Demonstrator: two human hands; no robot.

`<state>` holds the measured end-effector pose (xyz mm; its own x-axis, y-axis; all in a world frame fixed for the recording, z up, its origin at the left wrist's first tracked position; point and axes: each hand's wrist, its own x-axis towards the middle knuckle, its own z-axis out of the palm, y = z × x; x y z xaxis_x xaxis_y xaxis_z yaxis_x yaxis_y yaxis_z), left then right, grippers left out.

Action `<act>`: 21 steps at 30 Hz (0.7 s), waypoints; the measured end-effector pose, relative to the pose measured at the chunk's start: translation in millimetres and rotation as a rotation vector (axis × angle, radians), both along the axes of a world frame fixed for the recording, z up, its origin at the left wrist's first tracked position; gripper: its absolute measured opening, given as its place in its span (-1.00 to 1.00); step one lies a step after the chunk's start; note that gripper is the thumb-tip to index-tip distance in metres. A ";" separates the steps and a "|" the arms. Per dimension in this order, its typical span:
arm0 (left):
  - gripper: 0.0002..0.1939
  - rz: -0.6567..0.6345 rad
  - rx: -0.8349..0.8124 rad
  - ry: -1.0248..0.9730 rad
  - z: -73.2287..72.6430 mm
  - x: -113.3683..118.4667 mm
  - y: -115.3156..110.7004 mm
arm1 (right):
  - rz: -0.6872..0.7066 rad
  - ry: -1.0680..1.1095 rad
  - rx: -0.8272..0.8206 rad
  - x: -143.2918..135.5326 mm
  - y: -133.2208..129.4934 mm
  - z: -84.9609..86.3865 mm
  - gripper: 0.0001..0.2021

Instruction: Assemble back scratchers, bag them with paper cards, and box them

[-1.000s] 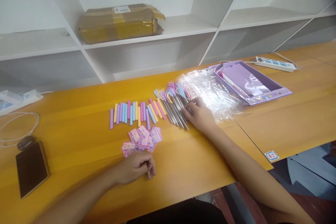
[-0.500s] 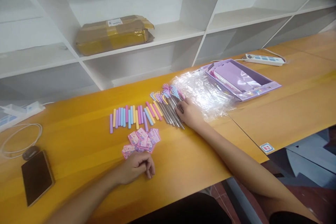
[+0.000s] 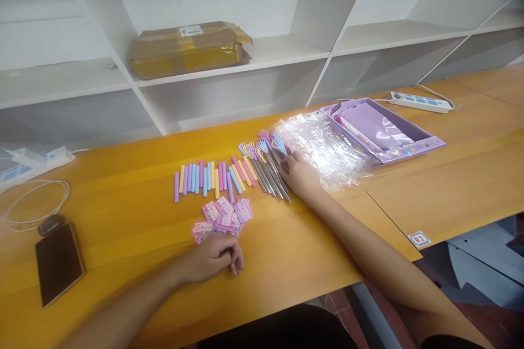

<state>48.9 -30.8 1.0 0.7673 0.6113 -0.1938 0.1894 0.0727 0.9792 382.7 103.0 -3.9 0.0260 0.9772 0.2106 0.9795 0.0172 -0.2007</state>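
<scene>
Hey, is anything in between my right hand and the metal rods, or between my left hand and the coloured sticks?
Nothing visible stands between your right hand and the metal rods: its fingers are at their right side. Between your left hand and the coloured sticks lie the pink cards.

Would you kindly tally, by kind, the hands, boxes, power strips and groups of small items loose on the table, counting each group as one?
Hands (left hand, right hand): 2
Boxes (purple box, cardboard box): 2
Power strips (left strip, right strip): 2
Groups (row of coloured sticks, bunch of metal rods, pile of cards): 3
Total: 9
</scene>
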 end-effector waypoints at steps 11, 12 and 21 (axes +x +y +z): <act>-0.94 1.101 0.905 0.202 6.8 -70.5 75.0 | -0.051 0.063 0.055 4.5 5.2 -0.9 -0.79; -0.84 1.114 0.913 0.286 5.7 -81.8 88.2 | -0.051 0.101 0.049 6.8 5.1 0.5 -0.80; -0.52 1.012 0.825 0.827 -18.4 -104.9 105.6 | -0.019 0.554 0.192 22.9 -10.6 2.6 -0.78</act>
